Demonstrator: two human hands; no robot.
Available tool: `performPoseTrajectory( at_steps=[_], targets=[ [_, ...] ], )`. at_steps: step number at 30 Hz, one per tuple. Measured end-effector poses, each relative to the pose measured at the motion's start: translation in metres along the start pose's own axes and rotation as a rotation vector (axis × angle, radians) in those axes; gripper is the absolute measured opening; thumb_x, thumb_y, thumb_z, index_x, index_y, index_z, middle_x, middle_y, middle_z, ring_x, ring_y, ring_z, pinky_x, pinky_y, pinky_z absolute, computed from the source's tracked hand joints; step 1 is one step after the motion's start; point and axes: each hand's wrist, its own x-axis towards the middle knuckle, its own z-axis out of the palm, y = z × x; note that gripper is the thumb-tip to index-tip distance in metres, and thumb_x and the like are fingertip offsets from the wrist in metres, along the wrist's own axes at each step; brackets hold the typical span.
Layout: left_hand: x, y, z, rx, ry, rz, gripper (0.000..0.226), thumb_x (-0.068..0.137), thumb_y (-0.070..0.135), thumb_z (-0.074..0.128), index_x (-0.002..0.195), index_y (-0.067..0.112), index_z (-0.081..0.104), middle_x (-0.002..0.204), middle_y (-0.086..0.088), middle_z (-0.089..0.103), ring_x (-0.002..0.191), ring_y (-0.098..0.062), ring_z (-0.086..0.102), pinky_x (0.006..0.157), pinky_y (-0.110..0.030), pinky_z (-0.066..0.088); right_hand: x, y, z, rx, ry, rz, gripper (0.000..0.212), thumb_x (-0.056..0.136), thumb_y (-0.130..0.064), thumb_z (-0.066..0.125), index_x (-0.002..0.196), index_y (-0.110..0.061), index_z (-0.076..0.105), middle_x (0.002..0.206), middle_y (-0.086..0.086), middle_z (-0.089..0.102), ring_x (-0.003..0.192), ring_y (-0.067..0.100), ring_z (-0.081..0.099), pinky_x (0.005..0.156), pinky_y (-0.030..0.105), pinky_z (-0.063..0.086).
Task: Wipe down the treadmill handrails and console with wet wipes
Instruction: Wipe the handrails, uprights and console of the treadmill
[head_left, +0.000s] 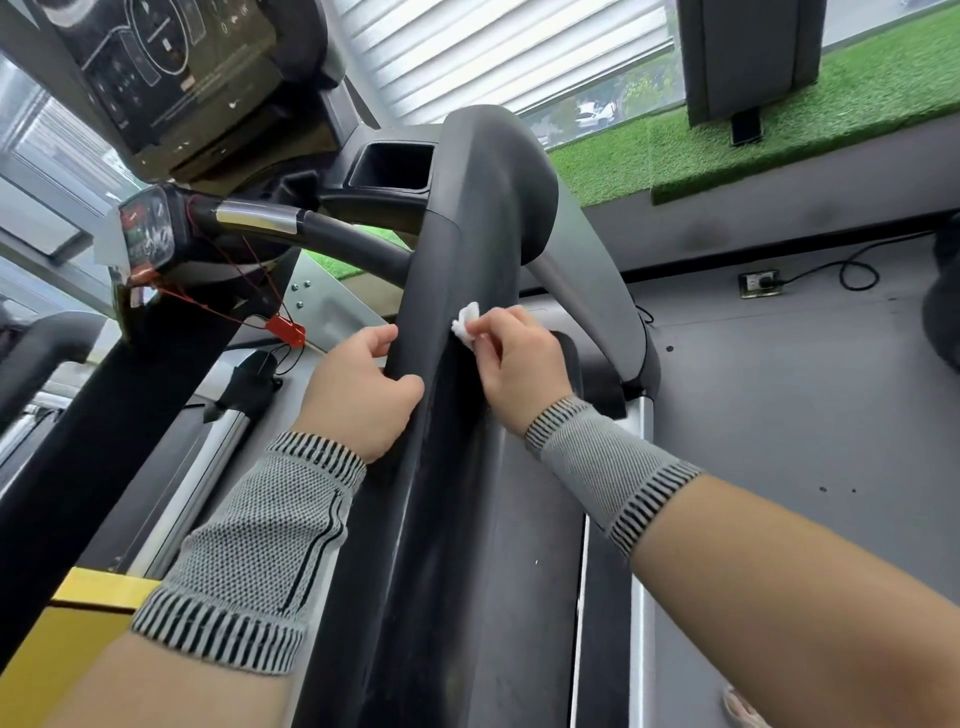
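A thick black treadmill handrail (483, 218) runs from the bottom middle up to the console (171, 67) at the top left. My left hand (363, 389) grips the rail's left side, thumb and fingers curled round it. My right hand (514, 358) pinches a small crumpled white wet wipe (465, 325) and presses it against the rail's right side, level with my left hand. Both wrists wear grey knitted bands.
A red safety clip (284, 330) on a cord hangs from the control pod (148, 228) at the left. A cup holder (392, 165) sits below the console. Grey floor with a wall socket (761, 283) and cable lies to the right, artificial grass (779, 135) beyond.
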Motion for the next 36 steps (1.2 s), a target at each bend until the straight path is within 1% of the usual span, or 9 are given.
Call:
performPoseTrajectory(
  at_steps=[3,6,11,18,21,26,29,33,36],
  targets=[
    [-0.001,0.0,0.0,-0.016,0.0,-0.004,0.055,0.082,0.012,0.063,0.135,0.021,0.05,0.127,0.009,0.057,0.099,-0.011,0.063,0.094,-0.037,0.051,-0.007,-0.001,-0.007,0.012,0.045,-0.015,0.013,0.086,0.0,0.057,0.092,-0.004,0.069,0.088,0.01,0.06,0.073,0.023,0.058,0.068,0.01,0.034],
    [0.0,-0.001,-0.001,-0.015,0.009,-0.004,0.057,0.082,0.011,0.064,0.136,0.021,0.049,0.129,0.008,0.057,0.101,-0.011,0.062,0.096,-0.035,0.049,-0.051,-0.013,-0.014,0.091,0.06,-0.188,0.014,0.085,0.003,0.058,0.089,-0.003,0.069,0.084,0.009,0.059,0.073,0.017,0.057,0.072,0.011,0.042],
    [0.003,0.001,0.001,0.018,0.01,-0.005,0.06,0.08,0.01,0.063,0.136,0.022,0.048,0.133,0.007,0.055,0.109,-0.014,0.059,0.102,-0.035,0.044,-0.08,-0.015,-0.006,0.15,-0.012,-0.302,0.02,0.089,-0.004,0.055,0.102,-0.004,0.071,0.089,0.01,0.06,0.076,0.022,0.059,0.069,0.029,0.05],
    [0.005,0.006,0.004,0.014,0.019,-0.008,0.059,0.08,0.009,0.06,0.137,0.021,0.048,0.131,0.005,0.056,0.102,-0.014,0.061,0.098,-0.038,0.048,-0.001,-0.002,0.003,0.063,0.04,-0.08,0.018,0.087,-0.005,0.058,0.099,-0.007,0.073,0.085,0.009,0.059,0.071,0.022,0.06,0.069,0.016,0.042],
    [0.005,0.009,0.006,0.062,0.052,-0.009,0.059,0.082,0.01,0.059,0.139,0.02,0.046,0.135,0.002,0.053,0.113,-0.016,0.054,0.102,-0.035,0.043,0.016,0.009,0.0,0.021,-0.005,0.104,0.018,0.09,-0.005,0.055,0.101,-0.005,0.069,0.094,0.01,0.059,0.078,0.021,0.056,0.072,0.009,0.032],
    [0.009,0.012,0.009,0.089,0.069,-0.001,0.06,0.083,0.011,0.059,0.14,0.019,0.044,0.138,-0.003,0.051,0.125,-0.017,0.048,0.106,-0.039,0.04,-0.049,-0.002,-0.014,0.086,0.058,-0.07,0.014,0.085,0.002,0.059,0.092,-0.004,0.069,0.085,0.006,0.058,0.072,0.005,0.049,0.072,0.002,0.035],
    [0.01,0.013,0.011,0.103,0.057,0.002,0.06,0.083,0.01,0.058,0.141,0.018,0.044,0.14,-0.003,0.05,0.125,-0.018,0.048,0.106,-0.04,0.04,-0.085,-0.006,-0.009,0.164,0.018,-0.126,0.013,0.087,-0.001,0.059,0.092,-0.006,0.07,0.087,0.005,0.059,0.076,0.012,0.058,0.073,0.015,0.047],
    [0.01,0.014,0.01,0.118,0.046,-0.001,0.06,0.083,0.011,0.058,0.142,0.018,0.043,0.142,-0.002,0.049,0.128,-0.017,0.046,0.108,-0.035,0.037,-0.053,-0.006,-0.001,0.146,0.044,-0.115,0.014,0.087,-0.005,0.06,0.092,-0.008,0.073,0.084,0.005,0.058,0.07,0.015,0.058,0.067,0.019,0.048],
    [0.011,0.013,0.01,0.114,0.049,0.0,0.06,0.084,0.011,0.058,0.141,0.018,0.043,0.141,-0.002,0.05,0.127,-0.017,0.047,0.108,-0.036,0.037,-0.005,0.004,0.003,0.088,0.052,-0.014,0.014,0.085,-0.002,0.06,0.091,-0.006,0.072,0.083,0.007,0.059,0.07,0.019,0.058,0.069,0.013,0.039]
  ],
)
